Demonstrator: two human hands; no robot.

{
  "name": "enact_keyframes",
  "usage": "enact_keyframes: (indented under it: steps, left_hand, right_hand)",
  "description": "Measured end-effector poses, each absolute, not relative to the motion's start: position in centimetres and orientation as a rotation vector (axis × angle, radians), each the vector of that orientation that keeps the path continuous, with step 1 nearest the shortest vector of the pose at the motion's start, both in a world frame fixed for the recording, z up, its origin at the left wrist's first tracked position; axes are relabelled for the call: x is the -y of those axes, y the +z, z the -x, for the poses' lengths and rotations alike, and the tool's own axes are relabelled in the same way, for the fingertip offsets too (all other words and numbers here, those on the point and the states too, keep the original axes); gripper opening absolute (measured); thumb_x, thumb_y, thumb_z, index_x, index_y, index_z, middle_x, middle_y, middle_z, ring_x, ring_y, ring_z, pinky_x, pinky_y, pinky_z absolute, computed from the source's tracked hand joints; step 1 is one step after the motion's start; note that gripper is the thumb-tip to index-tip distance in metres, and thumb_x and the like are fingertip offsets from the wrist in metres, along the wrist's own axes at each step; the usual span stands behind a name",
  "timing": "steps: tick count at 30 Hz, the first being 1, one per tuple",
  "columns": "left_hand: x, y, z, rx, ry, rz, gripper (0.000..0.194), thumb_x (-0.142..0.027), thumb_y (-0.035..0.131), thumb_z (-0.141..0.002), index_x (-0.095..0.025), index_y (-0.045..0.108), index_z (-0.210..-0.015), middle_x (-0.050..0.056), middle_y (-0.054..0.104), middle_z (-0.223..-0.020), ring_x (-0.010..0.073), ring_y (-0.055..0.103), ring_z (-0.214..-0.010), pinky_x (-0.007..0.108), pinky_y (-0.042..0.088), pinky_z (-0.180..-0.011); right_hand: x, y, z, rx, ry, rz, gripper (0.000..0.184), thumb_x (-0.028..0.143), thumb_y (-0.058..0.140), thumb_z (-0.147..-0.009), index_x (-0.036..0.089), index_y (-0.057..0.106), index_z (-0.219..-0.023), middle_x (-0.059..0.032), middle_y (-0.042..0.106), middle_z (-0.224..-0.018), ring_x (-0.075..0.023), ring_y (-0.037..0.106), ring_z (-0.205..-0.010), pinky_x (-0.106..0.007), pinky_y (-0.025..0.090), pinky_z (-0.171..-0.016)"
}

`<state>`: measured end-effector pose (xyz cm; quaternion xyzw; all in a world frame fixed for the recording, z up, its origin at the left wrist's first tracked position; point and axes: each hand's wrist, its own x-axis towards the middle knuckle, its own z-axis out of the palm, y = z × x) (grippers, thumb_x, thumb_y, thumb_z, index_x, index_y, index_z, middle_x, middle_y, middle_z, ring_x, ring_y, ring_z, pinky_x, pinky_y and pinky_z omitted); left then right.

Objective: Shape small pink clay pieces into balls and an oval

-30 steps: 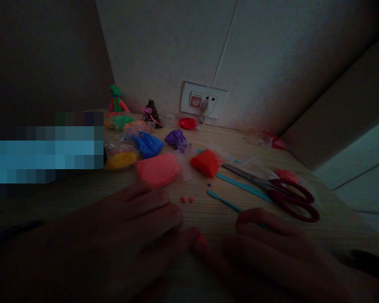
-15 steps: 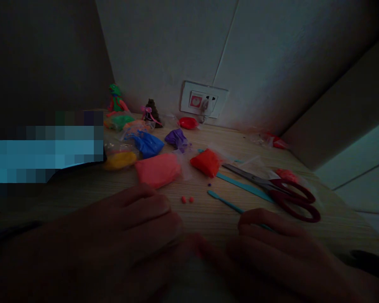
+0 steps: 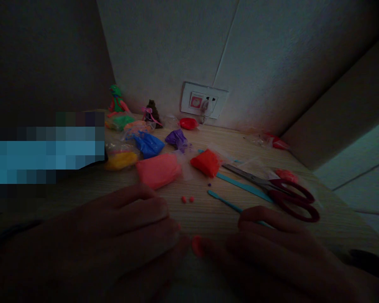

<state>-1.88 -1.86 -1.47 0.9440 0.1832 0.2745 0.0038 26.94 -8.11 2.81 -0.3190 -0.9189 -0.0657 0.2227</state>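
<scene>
Left hand [image 3: 123, 227]: low on the left, back upward, fingers bent and pressed close together; one fingertip is just beside the coral piece.
Right hand [image 3: 278, 244]: low on the right, fingers curled inward, one fingertip reaching in and seemingly touching the coral piece. In this dim light I cannot tell whether either hand pinches it.
Coral piece [image 3: 197, 246]: small and soft-looking, between the two hands' fingertips, at the near part of the table [image 3: 208, 219].
Balls [image 3: 187, 199]: two tiny coral ones, side by side beyond the fingers.
Purple dot [image 3: 209, 185]: farther back, slightly right of the balls.
Teal tool [image 3: 224, 202]: slim, slanting down towards the right hand, which partly hides it.
Scissors [image 3: 290, 193]: dark red handles, lying behind the right hand, across a flat teal strip [image 3: 243, 185].
Packets: pink packet [image 3: 159, 170] beyond the left hand; orange packet [image 3: 206, 163] to its right; yellow packet [image 3: 121, 160], blue packet [image 3: 149, 145] and purple packet [image 3: 176, 138] behind.
Figures: a green figure [image 3: 116, 99] at the back left; a brown figure [image 3: 153, 115] with a pink bow beside it.
Socket [image 3: 204, 101]: on the wall behind, a plug in it.
</scene>
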Motion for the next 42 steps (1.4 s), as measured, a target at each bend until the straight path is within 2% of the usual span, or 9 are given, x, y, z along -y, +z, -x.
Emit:
enact_keyframes:
  steps: [4, 8, 13, 19, 25, 30, 34, 39, 42]
  left_hand:
    - [2.2, -1.5, 2.0, -0.544, 0.858, -3.065, 0.032, -0.020, 0.050, -0.116, -0.033, 0.075, -0.133, -0.007, 0.081, -0.109, 0.0231, 0.068, -0.113, 0.042, 0.032, -0.139]
    - [2.5, -2.1, 2.5, -0.663, 0.921, -2.993, 0.028, -0.025, 0.052, -0.117, -0.036, 0.076, -0.126, -0.010, 0.080, -0.107, 0.0222, 0.067, -0.116, 0.038, 0.035, -0.137]
    - [1.5, -1.6, 2.7, -0.517, 0.883, -3.130, 0.050, -0.015, 0.034, -0.118, -0.035, 0.069, -0.148, -0.010, 0.077, -0.133, 0.0175, 0.060, -0.141, 0.034, 0.018, -0.144]
    - [0.4, 0.6, 0.9, -0.513, 0.959, -3.055, 0.043, -0.022, 0.036, -0.122, -0.029, 0.075, -0.105, -0.003, 0.077, -0.100, 0.0190, 0.070, -0.094, 0.030, 0.058, -0.107]
    - [1.3, -0.8, 0.8, -0.731, 0.927, -2.817, 0.011, -0.039, 0.070, -0.107, -0.036, 0.080, -0.112, -0.001, 0.076, -0.099, 0.0277, 0.072, -0.110, 0.034, 0.065, -0.105]
    - [1.5, -1.8, 1.4, -0.764, 0.901, -2.779, 0.016, -0.042, 0.070, -0.106, -0.036, 0.081, -0.115, -0.001, 0.077, -0.101, 0.0283, 0.071, -0.116, 0.036, 0.065, -0.108]
    - [1.3, -1.2, 2.0, -0.708, 0.905, -2.859, 0.019, -0.033, 0.063, -0.111, -0.036, 0.080, -0.118, -0.003, 0.079, -0.109, 0.0262, 0.070, -0.119, 0.037, 0.058, -0.120]
    - [0.9, -0.7, 2.9, -0.491, 0.920, -3.057, 0.040, -0.010, 0.042, -0.115, -0.033, 0.073, -0.127, -0.008, 0.079, -0.128, 0.0174, 0.063, -0.128, 0.031, 0.023, -0.142]
    - [1.2, -2.4, 4.1, -0.514, 0.851, -3.065, 0.052, -0.008, 0.044, -0.109, -0.038, 0.073, -0.140, -0.009, 0.081, -0.132, 0.0212, 0.061, -0.137, 0.041, 0.025, -0.143]
  right_hand:
    - [8.0, 2.5, -27.0, 2.544, -0.121, 0.945, 0.040, 0.015, 0.055, -0.121, 0.021, 0.074, -0.086, 0.0073, 0.062, -0.065, -0.0088, 0.060, -0.054, -0.026, 0.059, -0.069]
    - [8.0, 2.2, -26.7, 2.530, -0.139, 0.948, 0.040, 0.016, 0.056, -0.120, 0.021, 0.076, -0.086, 0.0065, 0.063, -0.065, -0.0089, 0.063, -0.056, -0.025, 0.060, -0.070]
    - [8.2, 2.0, -26.5, 2.504, -0.163, 0.967, 0.044, 0.017, 0.054, -0.121, 0.023, 0.077, -0.083, 0.0063, 0.062, -0.064, -0.0107, 0.062, -0.055, -0.028, 0.060, -0.067]
    - [8.5, 2.3, -27.0, 2.478, -0.105, 0.950, 0.058, 0.017, 0.028, -0.126, 0.021, 0.080, -0.102, 0.0042, 0.070, -0.070, -0.0100, 0.070, -0.060, -0.025, 0.062, -0.073]
    - [8.1, 2.6, -27.0, 2.518, -0.158, 0.927, 0.046, 0.017, 0.043, -0.125, 0.020, 0.079, -0.097, 0.0058, 0.065, -0.067, -0.0101, 0.064, -0.058, -0.026, 0.059, -0.071]
    - [8.2, 2.6, -26.8, 2.515, -0.182, 0.926, 0.044, 0.016, 0.045, -0.124, 0.021, 0.080, -0.099, 0.0053, 0.068, -0.069, -0.0105, 0.067, -0.061, -0.027, 0.060, -0.071]
    - [8.3, 2.7, -26.6, 2.482, -0.202, 0.974, 0.049, 0.016, 0.044, -0.124, 0.021, 0.080, -0.091, 0.0049, 0.064, -0.066, -0.0110, 0.065, -0.059, -0.028, 0.060, -0.069]
    - [8.3, 3.4, -26.7, 2.514, -0.227, 0.883, 0.051, 0.010, 0.039, -0.123, 0.020, 0.082, -0.098, 0.0041, 0.071, -0.069, -0.0107, 0.067, -0.060, -0.027, 0.060, -0.068]
    - [8.0, 2.8, -26.6, 2.484, -0.192, 0.866, 0.052, 0.010, 0.037, -0.124, 0.016, 0.084, -0.103, 0.0044, 0.066, -0.066, -0.0106, 0.063, -0.058, -0.028, 0.058, -0.065]
